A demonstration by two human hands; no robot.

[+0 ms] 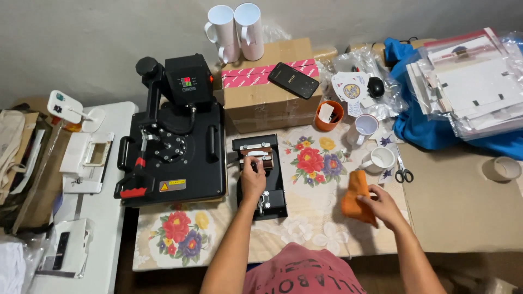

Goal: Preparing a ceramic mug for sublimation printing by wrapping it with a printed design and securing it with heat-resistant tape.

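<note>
Right hand (381, 207) fingers closed around orange cloth (357, 198); left hand (253, 177) fingers gripping the mug press (261, 177) handle.

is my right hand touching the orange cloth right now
Touching. The head view shows the right hand gripping the orange cloth, its fingers closed over the cloth's right edge with no gap between them.

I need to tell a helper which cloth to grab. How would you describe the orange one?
Start at the big black heat press and go right, past the small black mug press. On the floral tablecloth, the right hand holds a folded orange cloth, the only orange fabric there.
</note>
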